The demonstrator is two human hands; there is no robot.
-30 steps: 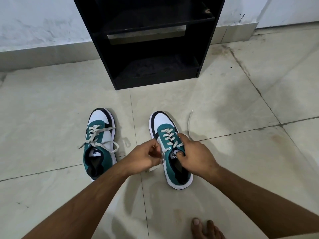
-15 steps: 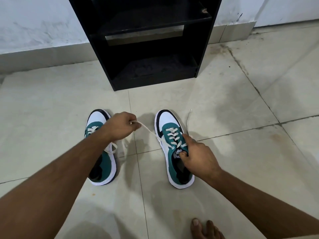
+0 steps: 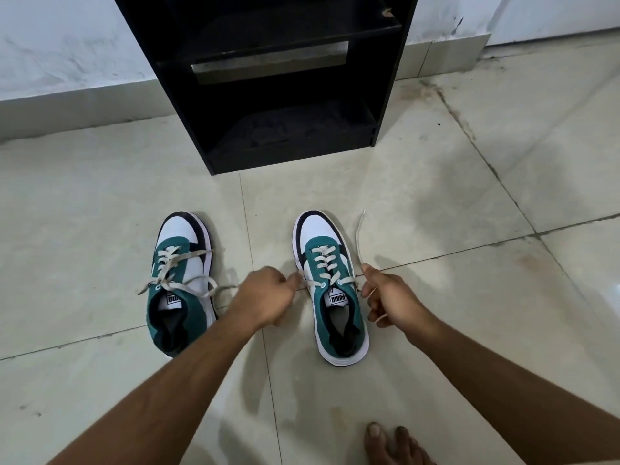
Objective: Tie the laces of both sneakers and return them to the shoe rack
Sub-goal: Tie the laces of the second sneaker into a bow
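Observation:
Two green, white and black sneakers stand side by side on the floor, toes toward the rack. The left sneaker (image 3: 179,283) has a tied bow with loose ends lying across it. The right sneaker (image 3: 330,286) has untied laces. My left hand (image 3: 265,297) is closed on the lace end at that shoe's left side. My right hand (image 3: 391,302) pinches the other lace at the shoe's right side, and its free end (image 3: 359,233) trails up over the floor. The black shoe rack (image 3: 281,82) stands against the wall just beyond the sneakers, its lower shelves bare.
Pale floor tiles (image 3: 436,182) with dark grout lines surround the shoes. A white wall with a tiled skirting (image 3: 67,102) runs behind the rack. My bare foot (image 3: 392,444) shows at the bottom right.
My left hand came back from over the left sneaker to the right sneaker's left side. My right hand slid off the tongue to the shoe's right side and took hold of the other lace.

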